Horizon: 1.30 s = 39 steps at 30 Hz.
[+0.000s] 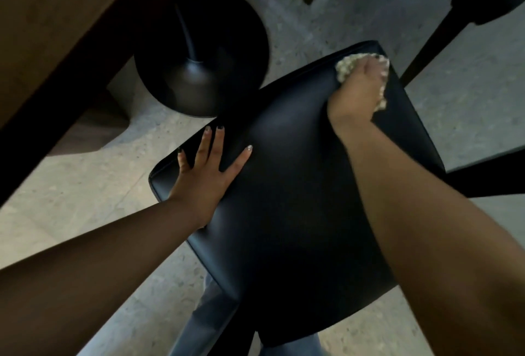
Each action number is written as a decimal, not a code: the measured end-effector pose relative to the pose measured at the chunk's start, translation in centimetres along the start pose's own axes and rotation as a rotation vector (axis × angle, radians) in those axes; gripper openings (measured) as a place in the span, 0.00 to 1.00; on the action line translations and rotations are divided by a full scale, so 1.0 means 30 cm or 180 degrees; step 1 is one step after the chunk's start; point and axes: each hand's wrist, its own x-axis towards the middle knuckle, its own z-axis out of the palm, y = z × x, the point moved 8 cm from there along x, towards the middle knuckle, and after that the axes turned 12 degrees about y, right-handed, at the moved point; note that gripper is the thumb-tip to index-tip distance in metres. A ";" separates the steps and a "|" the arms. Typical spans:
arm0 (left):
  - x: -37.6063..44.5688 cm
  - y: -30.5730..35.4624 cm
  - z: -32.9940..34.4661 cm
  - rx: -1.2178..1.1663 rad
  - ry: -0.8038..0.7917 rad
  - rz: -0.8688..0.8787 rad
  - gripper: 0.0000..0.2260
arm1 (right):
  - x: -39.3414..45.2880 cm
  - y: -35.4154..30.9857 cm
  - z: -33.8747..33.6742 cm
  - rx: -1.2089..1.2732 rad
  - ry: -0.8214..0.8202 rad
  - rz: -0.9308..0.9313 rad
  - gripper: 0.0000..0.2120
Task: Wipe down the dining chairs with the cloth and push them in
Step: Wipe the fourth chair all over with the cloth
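Cloth (345,67) soft, bunched in our right hand (359,91); left hand (203,173) flat, steadying smooth, likely slick chair (284,199).

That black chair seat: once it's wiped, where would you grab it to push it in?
Probably by the two side edges of the chair seat, coming from the near edge by the person's legs. The seat is flat and slick, and the left hand already rests at one edge while the right hand wipes with the cloth.
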 end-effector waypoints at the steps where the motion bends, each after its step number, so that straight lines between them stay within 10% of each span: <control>1: 0.001 0.000 0.000 -0.0002 -0.0002 0.0000 0.67 | -0.064 -0.078 0.019 0.0048 -0.0083 -0.0305 0.22; 8: 0.001 0.005 -0.006 0.0051 -0.0017 0.0005 0.63 | -0.447 -0.548 0.169 -0.0335 -0.1758 -0.3663 0.19; 21: 0.004 0.007 0.003 0.0091 0.0096 -0.0004 0.61 | 0.254 -0.218 0.096 -0.1750 -0.1761 -0.1802 0.14; 31: -0.001 0.004 -0.007 0.0022 0.0020 0.0009 0.63 | -0.209 -0.508 0.164 -0.0571 -0.2309 -0.2019 0.13; 39: -0.039 -0.029 -0.061 -0.0319 -0.0279 0.0162 0.63 | -0.361 -0.315 -0.044 -0.0506 -0.2476 -0.2123 0.36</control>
